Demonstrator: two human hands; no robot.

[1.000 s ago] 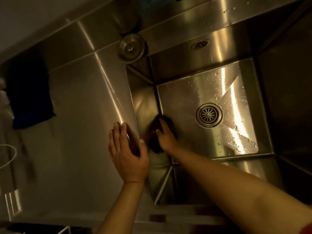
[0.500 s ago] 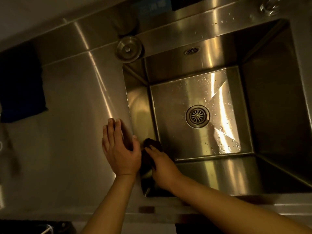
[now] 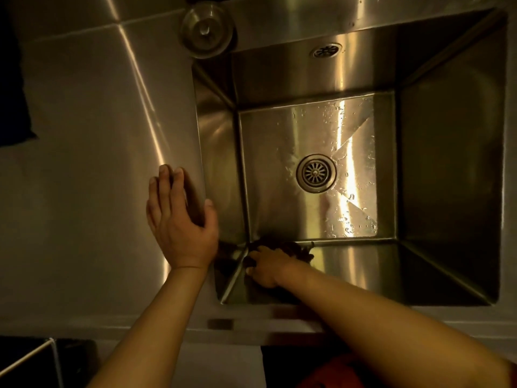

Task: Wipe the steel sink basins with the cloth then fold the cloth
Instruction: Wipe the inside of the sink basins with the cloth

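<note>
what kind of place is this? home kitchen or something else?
Most likely a kitchen, home or commercial unclear. Cues: a deep steel sink basin with a strainer drain, a loose drain stopper on the steel counter, and the right hand wiping with a dark cloth.

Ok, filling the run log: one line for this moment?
step: wiping basin | right hand: presses cloth at near-left corner | left hand: flat on counter

Dark brownish cloth (image 3: 282, 245) in the silvery steel sink basin (image 3: 447, 163), dark blue fabric (image 3: 14, 88) at left.

Steel counter (image 3: 84, 169), round strainer lid (image 3: 206, 29), perhaps dark cloth (image 3: 12, 88) at left edge.
</note>
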